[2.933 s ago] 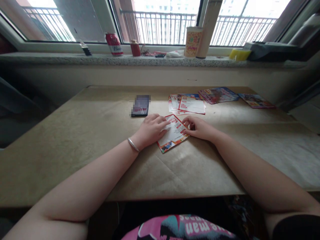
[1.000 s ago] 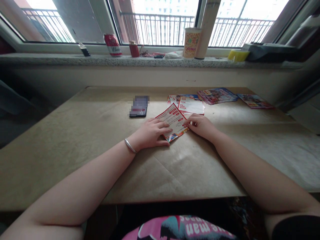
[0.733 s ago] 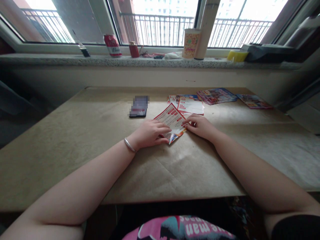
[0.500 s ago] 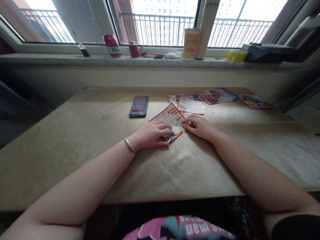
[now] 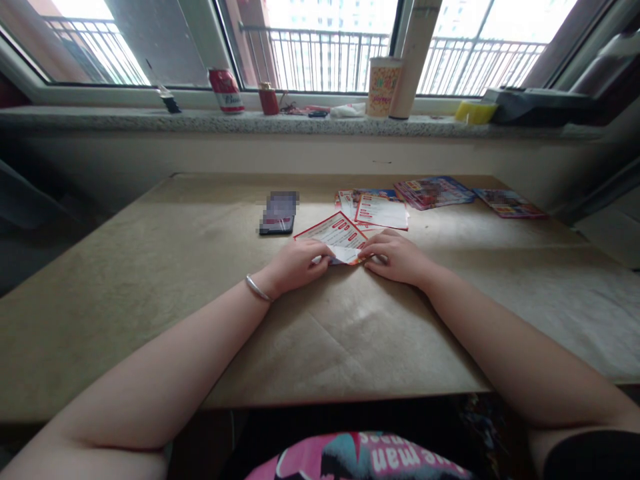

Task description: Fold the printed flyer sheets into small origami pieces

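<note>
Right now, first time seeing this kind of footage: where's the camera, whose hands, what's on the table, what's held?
There is no machine here. One camera sits on a person's head and looks forward and down, so the two bare arms coming in from the bottom are the wearer's own. The left hand and right hand both pinch the near, folded-over edge of a red and white flyer on the table. Behind it lie a phone, more flyers and magazines. On the sill stand a can and a cup.
</note>
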Available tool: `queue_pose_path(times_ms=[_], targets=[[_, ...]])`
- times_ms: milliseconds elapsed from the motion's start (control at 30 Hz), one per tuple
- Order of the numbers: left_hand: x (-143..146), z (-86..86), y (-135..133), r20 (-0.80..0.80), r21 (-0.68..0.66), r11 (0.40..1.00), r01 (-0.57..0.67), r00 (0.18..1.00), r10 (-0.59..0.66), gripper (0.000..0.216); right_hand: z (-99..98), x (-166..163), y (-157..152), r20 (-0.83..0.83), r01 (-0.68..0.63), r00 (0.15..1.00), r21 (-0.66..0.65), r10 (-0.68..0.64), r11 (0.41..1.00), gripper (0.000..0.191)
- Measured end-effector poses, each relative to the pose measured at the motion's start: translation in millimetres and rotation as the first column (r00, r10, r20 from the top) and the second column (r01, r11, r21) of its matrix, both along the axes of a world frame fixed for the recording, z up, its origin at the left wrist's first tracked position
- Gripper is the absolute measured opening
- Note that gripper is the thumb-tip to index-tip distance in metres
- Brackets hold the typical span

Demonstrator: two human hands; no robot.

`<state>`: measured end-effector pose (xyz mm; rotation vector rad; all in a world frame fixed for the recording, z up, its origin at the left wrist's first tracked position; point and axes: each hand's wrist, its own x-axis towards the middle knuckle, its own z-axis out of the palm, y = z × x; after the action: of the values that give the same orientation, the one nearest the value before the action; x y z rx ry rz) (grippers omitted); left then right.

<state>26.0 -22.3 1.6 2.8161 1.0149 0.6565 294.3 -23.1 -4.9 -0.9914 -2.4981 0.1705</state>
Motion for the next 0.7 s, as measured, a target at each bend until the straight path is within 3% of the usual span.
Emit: queue_pose_path(times_ms=[133, 333, 700], targets=[[-1.2, -0.6, 4.8, 0.044, -0.063, 0.998, -0.026, 0.999, 0.029, 0.026, -1.3, -0.2, 0.5, 0.018, 0.013, 1.0, 0.011, -0.013, 1.0, 0.019], [-1.8, -3.8, 7.7, -0.035, -0.164, 0.98, -0.116, 0.993, 0.111, 0.035, -1.9, -0.5, 2.2, 0.004, -0.009, 1.0, -0.02, 0.009, 1.0, 0.017], [-0.3, -4.8, 8.2, -0.087, -0.086, 0.966, -0.245, 0.967, 0.238, 0.025, -0.5, -1.2, 2.0, 0.017, 0.002, 1.0, -0.034, -0.001, 0.999, 0.017]])
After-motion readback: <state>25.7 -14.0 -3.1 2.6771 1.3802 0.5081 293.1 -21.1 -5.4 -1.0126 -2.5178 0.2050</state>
